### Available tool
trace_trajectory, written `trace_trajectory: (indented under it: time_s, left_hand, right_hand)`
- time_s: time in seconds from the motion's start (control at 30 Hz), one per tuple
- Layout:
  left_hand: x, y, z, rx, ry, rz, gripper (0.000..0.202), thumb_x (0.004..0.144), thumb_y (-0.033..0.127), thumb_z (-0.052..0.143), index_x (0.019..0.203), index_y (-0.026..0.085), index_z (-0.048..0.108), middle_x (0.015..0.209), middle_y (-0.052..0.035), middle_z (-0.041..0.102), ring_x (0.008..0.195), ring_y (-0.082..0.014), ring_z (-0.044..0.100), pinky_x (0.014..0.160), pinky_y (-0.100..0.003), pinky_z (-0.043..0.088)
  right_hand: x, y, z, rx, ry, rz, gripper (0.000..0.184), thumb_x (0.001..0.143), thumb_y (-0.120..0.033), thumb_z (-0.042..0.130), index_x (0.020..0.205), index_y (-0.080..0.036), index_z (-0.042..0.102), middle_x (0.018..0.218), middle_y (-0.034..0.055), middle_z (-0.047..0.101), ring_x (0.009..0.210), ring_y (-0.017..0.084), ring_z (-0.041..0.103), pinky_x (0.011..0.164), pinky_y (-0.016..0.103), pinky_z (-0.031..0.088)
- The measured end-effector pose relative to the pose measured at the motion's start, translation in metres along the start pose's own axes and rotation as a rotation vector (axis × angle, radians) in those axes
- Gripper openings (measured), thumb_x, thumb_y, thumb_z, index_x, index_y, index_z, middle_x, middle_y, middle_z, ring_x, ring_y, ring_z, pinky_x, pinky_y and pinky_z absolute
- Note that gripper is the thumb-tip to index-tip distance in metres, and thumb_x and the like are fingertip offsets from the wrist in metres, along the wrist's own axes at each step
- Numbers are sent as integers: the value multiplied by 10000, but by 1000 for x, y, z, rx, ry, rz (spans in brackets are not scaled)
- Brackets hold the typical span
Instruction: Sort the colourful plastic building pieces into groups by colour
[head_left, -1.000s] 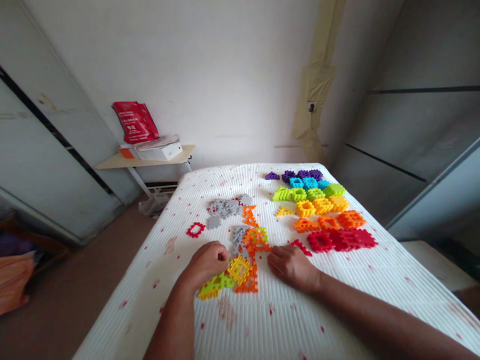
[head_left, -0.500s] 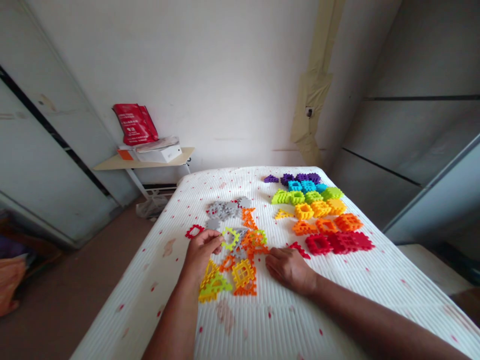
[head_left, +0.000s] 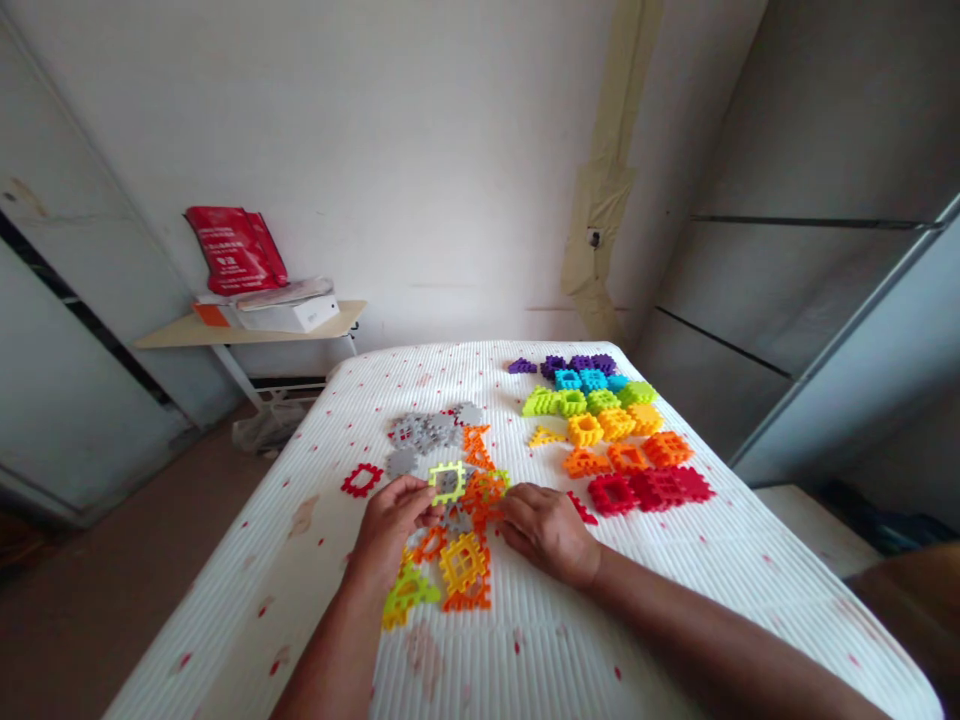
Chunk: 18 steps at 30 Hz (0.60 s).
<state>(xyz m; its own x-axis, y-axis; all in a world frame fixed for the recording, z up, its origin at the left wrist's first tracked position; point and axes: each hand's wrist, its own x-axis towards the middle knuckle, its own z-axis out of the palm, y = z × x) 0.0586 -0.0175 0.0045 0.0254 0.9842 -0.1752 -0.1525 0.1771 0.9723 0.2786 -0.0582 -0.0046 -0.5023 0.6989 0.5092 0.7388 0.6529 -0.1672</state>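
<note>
My left hand pinches a lime-green square frame piece with notched edges, held up over the loose pile. My right hand is at the pile's right side, fingers curled together against the orange notched pieces; whatever they hold is hidden. Part of another lime-green piece shows beside its fingertips. Nearer to me in the pile lie a yellow window-like piece and a lime-green triangular piece. Grey notched pieces are heaped behind, and a red frame piece lies left of my left hand.
Colour-sorted rows stand on the right of the white ribbed table cover: red, orange, yellow, green, blue and purple pieces. Behind to the left, a small table bears a white box and a red bag.
My right hand has moved left, from beside the pile to the orange pieces. My left hand still holds the lime-green frame piece, which now faces me more squarely. The view has shifted slightly right.
</note>
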Motion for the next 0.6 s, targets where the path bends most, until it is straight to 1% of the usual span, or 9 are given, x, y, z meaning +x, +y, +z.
trace_trajectory:
  time_s: [0.03,0.1,0.17,0.23,0.3,0.47,0.53,0.6]
  left_hand:
    - [0,-1,1,2,-10,-8,318,540,379,753,662,153,564,603,-2,634,559,-148,607,569,-264,478]
    - [1,-3,2,21,-26,-11,314,547,382,750,660,156,565,614,2,629,564,-146,597,579,-267,476]
    - [2,-7,3,49,-29,16,300,561,383,743,662,155,576,618,13,609,576,-137,577,587,-258,468]
    - [3,-10,3,57,-30,51,283,574,375,739,668,152,592,628,18,593,600,-133,561,593,-248,457]
    - [3,-11,4,46,-33,63,276,576,369,739,669,147,603,627,17,582,611,-133,548,589,-243,448]
    - [0,-10,7,32,-33,60,269,568,362,744,647,148,602,616,16,577,606,-126,527,582,-234,439]
    - [-1,-9,8,67,-50,65,274,578,371,740,677,150,614,635,7,594,623,-136,545,598,-243,450]
    - [-2,-7,9,111,-49,85,311,590,397,734,753,152,634,700,-17,633,664,-154,575,617,-252,461]
  right_hand:
    - [7,-2,-2,17,31,8,172,893,-251,450,967,-157,574,928,97,627,823,182,573,701,287,457]
    - [22,-7,-4,32,70,28,295,880,-313,487,1121,-150,528,1103,134,592,956,214,550,790,329,465]
    - [36,-11,-3,29,62,48,412,854,-375,524,1200,-155,487,1192,147,547,1014,239,522,827,365,462]
    - [47,-15,0,15,40,58,472,825,-410,555,1214,-154,480,1207,154,533,1024,256,509,827,387,463]
    - [54,-19,3,1,21,64,476,805,-411,577,1194,-149,491,1186,157,538,1009,263,507,809,393,468]
    - [59,-28,6,-17,-15,93,359,762,-301,634,1077,-155,543,1086,129,578,933,250,520,780,374,477]
    - [58,-26,5,9,-17,97,368,746,-285,651,1075,-158,546,1072,119,585,938,245,526,798,370,475]
    - [58,-15,-1,63,-9,92,406,742,-279,660,1112,-167,537,1097,112,581,980,234,530,824,358,469]
